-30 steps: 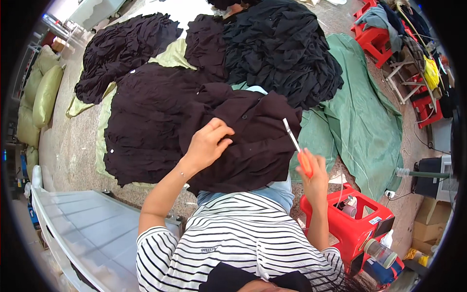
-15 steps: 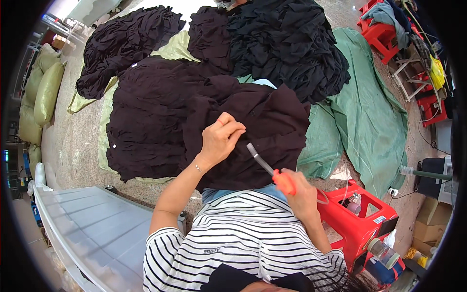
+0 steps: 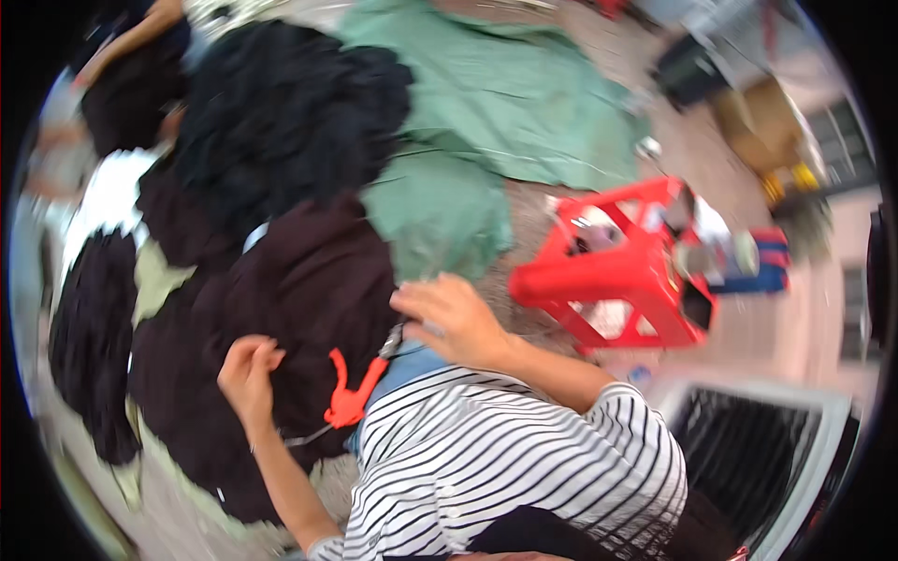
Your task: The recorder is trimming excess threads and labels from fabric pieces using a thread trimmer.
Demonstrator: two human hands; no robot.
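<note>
Dark brown cloth [image 3: 299, 280] is spread over my lap, one edge against the blue fabric at my waist. My left hand [image 3: 251, 374] hovers over it with fingers curled together; anything small in them is too fine to make out. An orange air blow gun [image 3: 351, 404] with a trigger lever lies on the cloth, its thin nozzle pointing lower left and a metal fitting at its handle end. Just above that fitting is my right hand [image 3: 454, 318], blurred, its fingers stretched out and apart from the gun. No object shows in its grasp.
Black cloth [image 3: 281, 112] is heaped beyond my lap, beside a green sheet [image 3: 496, 103] on the floor. A red plastic stool [image 3: 599, 280] stands close on my right, with a grey-framed crate [image 3: 748, 458] nearer. At upper left another person's arm [image 3: 131, 42] reaches over dark cloth.
The view has swung to the right. My right hand has let go of the air blow gun, which now lies on my lap. The left hand keeps its curled fingers.
</note>
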